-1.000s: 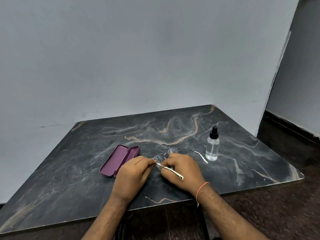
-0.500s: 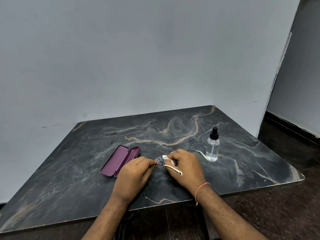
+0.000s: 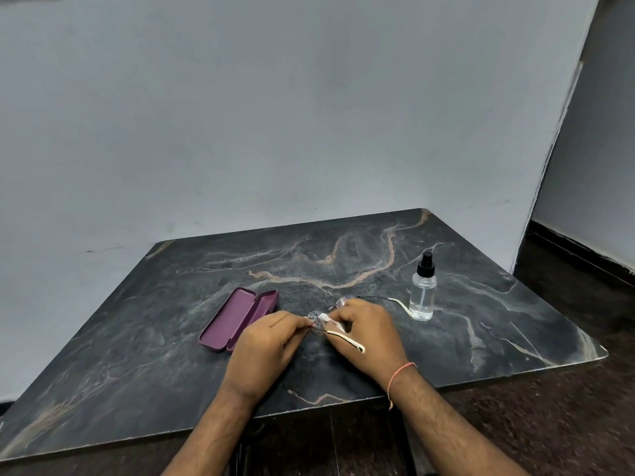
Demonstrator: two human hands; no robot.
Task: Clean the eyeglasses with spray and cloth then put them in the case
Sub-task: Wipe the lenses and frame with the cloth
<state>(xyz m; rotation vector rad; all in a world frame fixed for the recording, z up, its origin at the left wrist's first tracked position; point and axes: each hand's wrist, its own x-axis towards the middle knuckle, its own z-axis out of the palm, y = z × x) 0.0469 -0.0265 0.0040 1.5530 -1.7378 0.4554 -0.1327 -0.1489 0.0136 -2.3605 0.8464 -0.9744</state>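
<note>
Thin-framed eyeglasses [image 3: 318, 321] with cream temple tips are held low over the dark marble table [image 3: 343, 269], between both hands. My left hand [image 3: 268, 348] pinches the left edge of the frame. My right hand [image 3: 367, 331] presses a small white cloth [image 3: 324, 318] against a lens; one temple lies across its knuckles, the other reaches toward the spray bottle [image 3: 423, 290]. The clear bottle with a black nozzle stands upright at the right. A purple case [image 3: 238, 317] lies open to the left of my hands.
The table's front edge runs just under my wrists and its right corner is near the bottle. A grey wall stands behind the table. Dark floor shows to the right.
The white cloth has come into view on the lens under my right fingers. The glasses have turned slightly, with the far temple swinging closer to the bottle.
</note>
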